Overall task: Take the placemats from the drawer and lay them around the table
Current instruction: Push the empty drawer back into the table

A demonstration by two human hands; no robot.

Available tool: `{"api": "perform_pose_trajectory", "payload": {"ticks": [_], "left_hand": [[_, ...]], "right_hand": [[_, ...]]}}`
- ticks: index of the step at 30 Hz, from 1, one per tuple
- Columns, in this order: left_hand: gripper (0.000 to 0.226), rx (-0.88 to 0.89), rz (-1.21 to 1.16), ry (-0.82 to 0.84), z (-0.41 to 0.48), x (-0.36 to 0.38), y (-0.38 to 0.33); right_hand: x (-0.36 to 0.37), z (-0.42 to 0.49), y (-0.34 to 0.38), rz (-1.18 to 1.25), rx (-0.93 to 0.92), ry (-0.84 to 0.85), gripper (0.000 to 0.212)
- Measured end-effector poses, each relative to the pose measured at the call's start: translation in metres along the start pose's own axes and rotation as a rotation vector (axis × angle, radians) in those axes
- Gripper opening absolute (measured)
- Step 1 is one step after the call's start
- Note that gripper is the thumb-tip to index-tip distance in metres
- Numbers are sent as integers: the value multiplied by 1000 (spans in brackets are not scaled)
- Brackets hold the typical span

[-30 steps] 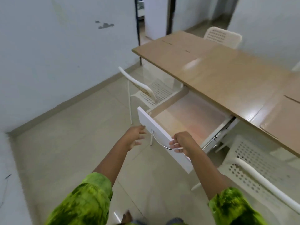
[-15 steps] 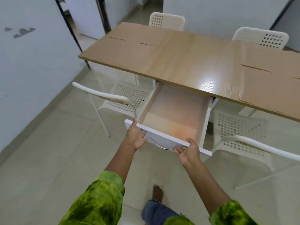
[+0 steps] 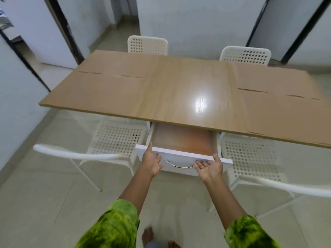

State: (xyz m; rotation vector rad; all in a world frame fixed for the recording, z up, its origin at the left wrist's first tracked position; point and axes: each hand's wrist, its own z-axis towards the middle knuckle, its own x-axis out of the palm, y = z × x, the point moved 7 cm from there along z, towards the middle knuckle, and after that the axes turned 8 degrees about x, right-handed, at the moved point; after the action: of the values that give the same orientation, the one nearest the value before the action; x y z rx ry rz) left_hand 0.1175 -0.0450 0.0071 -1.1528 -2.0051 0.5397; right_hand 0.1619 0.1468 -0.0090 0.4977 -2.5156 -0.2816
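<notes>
Under the wooden counter (image 3: 172, 93) a white drawer (image 3: 182, 154) stood open. Left hand (image 3: 152, 161) and right hand (image 3: 210, 167) rested spread-fingered on its front, grasping nothing.

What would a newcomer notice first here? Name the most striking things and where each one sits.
The long wooden table fills the middle, with a bright glare patch on its top. Under its near edge a white drawer stands pulled out, and the left hand and right hand rest open at its front. White perforated chairs ring the table, two on the far side and two on the near side.
</notes>
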Motion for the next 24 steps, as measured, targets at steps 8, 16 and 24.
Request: {"api": "perform_pose_trajectory", "payload": {"ticks": [8, 16, 24], "left_hand": [[77, -100, 49, 76, 75, 34, -37], [85, -130, -25, 122, 126, 55, -66], [75, -170, 25, 96, 138, 42, -58]], "right_hand": [[56, 41, 33, 113, -107, 25, 65], [100, 72, 49, 163, -150, 41, 68], [102, 77, 43, 152, -165, -10, 66]]}}
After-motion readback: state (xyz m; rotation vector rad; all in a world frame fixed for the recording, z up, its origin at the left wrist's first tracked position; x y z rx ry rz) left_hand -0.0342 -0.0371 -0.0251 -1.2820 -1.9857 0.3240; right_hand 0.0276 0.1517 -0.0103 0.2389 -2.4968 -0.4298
